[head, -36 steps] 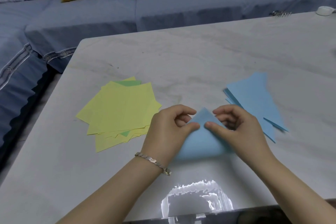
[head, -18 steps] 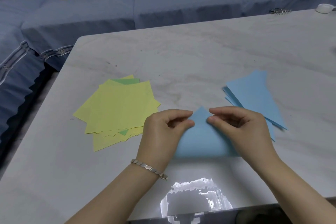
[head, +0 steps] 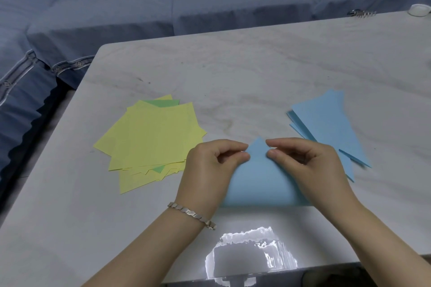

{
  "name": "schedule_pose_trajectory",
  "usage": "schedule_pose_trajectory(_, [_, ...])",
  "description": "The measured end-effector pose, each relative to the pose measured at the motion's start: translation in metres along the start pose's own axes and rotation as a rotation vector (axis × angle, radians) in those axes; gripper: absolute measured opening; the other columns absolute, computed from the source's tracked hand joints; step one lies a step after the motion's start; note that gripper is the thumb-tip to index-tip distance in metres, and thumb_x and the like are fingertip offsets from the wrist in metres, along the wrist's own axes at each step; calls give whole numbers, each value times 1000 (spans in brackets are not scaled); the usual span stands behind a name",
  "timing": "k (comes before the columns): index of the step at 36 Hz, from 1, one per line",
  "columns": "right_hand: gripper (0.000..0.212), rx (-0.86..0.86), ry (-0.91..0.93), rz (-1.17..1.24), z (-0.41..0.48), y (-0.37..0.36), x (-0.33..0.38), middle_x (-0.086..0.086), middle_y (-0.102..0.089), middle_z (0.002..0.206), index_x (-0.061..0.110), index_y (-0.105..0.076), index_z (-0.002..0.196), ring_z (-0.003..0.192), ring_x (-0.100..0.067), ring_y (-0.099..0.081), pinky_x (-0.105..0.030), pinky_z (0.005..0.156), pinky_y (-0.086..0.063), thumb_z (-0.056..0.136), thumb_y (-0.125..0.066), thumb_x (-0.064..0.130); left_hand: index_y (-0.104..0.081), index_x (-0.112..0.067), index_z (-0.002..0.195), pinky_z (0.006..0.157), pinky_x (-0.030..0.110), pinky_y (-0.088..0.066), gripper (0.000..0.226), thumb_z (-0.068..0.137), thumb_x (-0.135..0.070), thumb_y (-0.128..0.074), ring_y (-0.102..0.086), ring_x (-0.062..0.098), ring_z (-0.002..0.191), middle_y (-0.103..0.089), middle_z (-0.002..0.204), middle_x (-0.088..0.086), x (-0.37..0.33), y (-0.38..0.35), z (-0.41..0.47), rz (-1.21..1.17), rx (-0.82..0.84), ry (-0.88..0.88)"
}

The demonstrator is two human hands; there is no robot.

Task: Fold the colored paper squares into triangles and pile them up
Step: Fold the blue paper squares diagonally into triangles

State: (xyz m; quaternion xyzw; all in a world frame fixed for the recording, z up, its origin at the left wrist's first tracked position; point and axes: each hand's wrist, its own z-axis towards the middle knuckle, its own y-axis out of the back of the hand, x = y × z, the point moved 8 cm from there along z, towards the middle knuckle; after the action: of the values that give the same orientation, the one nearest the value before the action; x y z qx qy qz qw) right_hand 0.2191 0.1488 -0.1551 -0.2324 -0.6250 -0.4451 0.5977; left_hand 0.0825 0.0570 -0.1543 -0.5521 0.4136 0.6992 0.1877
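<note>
A blue paper (head: 258,179) lies folded into a triangle on the table in front of me, its point facing away and its fold edge near me. My left hand (head: 207,170) pinches its left side near the tip, thumb and forefinger on the paper. My right hand (head: 307,165) pinches the right side of the tip the same way. A pile of blue folded triangles (head: 326,123) lies to the right, partly behind my right hand. A loose stack of yellow and green paper squares (head: 151,137) lies to the left.
The pale marble table (head: 245,77) has a bright light reflection (head: 251,251) near its front edge. A metal clip (head: 361,13) and a small white lid (head: 419,10) sit at the far right corner. A blue sofa (head: 210,7) with cushions runs behind and left.
Both hands slid up toward the tip of the blue triangle and brought the top corner down flat. The paper now lies flatter on the table.
</note>
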Motion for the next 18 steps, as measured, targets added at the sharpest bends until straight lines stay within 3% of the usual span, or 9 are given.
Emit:
schedule_pose_trajectory(9, [29, 24, 13, -3, -1, -1, 1, 30, -66, 72, 36, -67, 74, 70, 6, -63, -3, 67, -43, 77, -71, 8, -75, -18, 82, 67, 2, -42, 10, 76, -10, -71, -59, -11, 68, -64, 73, -25, 0, 0, -1, 20, -12, 1])
schedule_pose_trajectory(18, [27, 21, -16, 26, -1, 0, -1, 28, -67, 71, 32, -69, 74, 68, 6, -63, -3, 65, -43, 76, -72, 5, -73, -22, 81, 63, 1, -41, 15, 72, -11, -75, -60, -7, 62, -64, 66, -21, 0, -2, -6, 10, -14, 26])
